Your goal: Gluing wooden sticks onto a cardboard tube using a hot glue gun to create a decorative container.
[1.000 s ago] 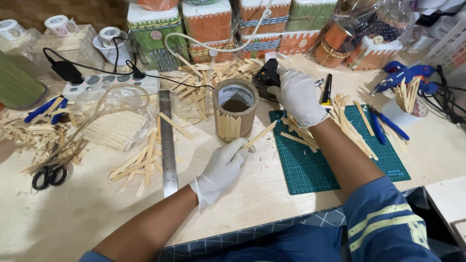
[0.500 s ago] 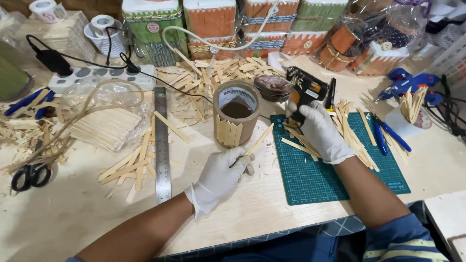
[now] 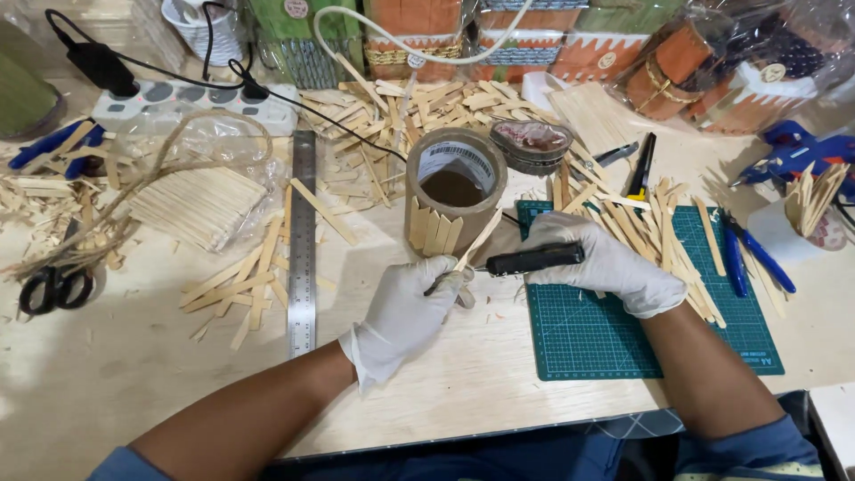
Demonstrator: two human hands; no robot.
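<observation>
Lying all over the pale wooden table (image 3: 107, 392) are flat light wooden sticks (image 3: 240, 281). A long steel ruler (image 3: 303, 240) lies in the middle, and black-handled scissors (image 3: 53, 287) sit at the left edge. A white power strip (image 3: 191, 105) with black plugs is at the back. Behind it stand decorated boxes in green and orange (image 3: 419, 27). A green cutting mat (image 3: 623, 325) lies on the right, with more sticks on top.

A round brown cardboard tube (image 3: 454, 200) stands upright near the mat, with a few sticks stuck along its lower side.

Both hands wear white gloves. The left hand (image 3: 405, 312) rests on the table just in front of the tube, fingers pinched around one thin wooden stick (image 3: 472, 248) that leans up against the tube. The right hand (image 3: 606, 267) lies over the mat's left edge, fingers wrapped around a black glue gun (image 3: 530, 260). Its tip points left and meets the stick by the left fingers.
</observation>
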